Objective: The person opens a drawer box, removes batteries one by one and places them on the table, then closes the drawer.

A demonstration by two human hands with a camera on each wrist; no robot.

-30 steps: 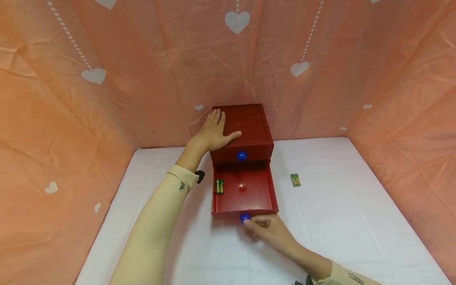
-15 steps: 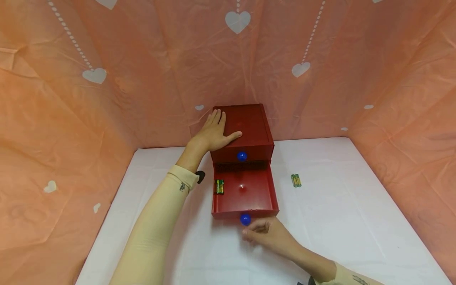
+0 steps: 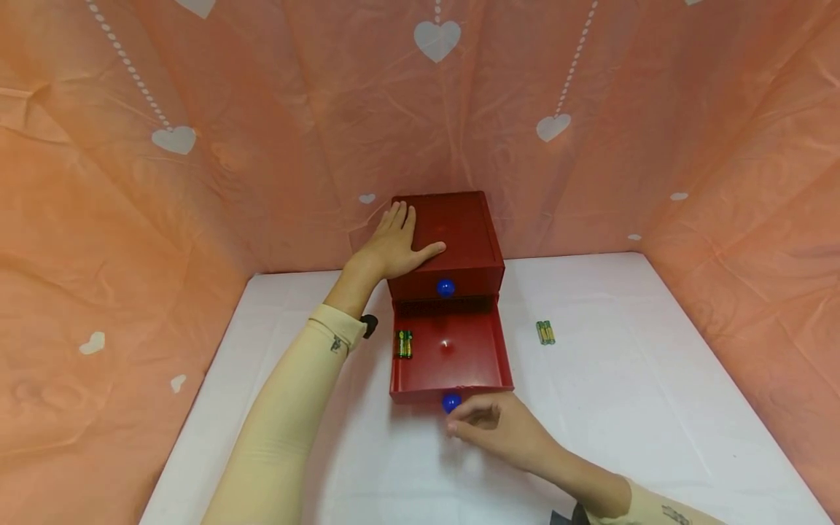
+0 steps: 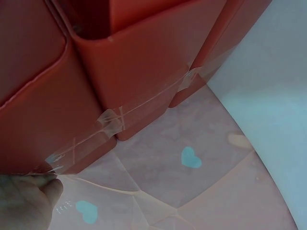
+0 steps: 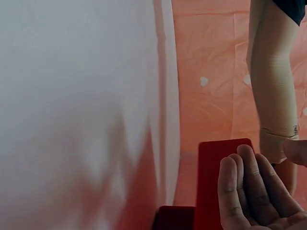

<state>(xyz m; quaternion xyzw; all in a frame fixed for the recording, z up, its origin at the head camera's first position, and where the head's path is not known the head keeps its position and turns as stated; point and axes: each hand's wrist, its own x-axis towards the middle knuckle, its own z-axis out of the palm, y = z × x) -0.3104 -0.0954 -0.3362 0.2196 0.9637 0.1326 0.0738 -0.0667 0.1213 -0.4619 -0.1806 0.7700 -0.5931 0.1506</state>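
Observation:
A red two-drawer cabinet (image 3: 456, 230) stands at the back of the table, its lower drawer (image 3: 459, 370) pulled out. My left hand (image 3: 392, 248) rests flat on the cabinet top with fingers spread; the left wrist view catches part of this hand (image 4: 24, 199) beside the red cabinet wall. Just right of the lower blue knob (image 3: 450, 402) is my right hand (image 3: 505, 432), fingers loosely bent and thumb apart, holding nothing. The right wrist view shows its fingers (image 5: 256, 187) in front of the red drawer front. Two green-and-gold batteries (image 3: 403, 344) lie at the drawer's left side.
Another pair of batteries (image 3: 545, 332) lies on the white tabletop (image 3: 630, 394), right of the cabinet. The upper drawer, with its blue knob (image 3: 445, 287), is closed. An orange sheet with pale hearts (image 3: 315, 146) surrounds the table at the back and sides.
My right hand has let go of the lower knob and shifted slightly right, thumb moving away from it. The left hand, drawer and batteries stay in place.

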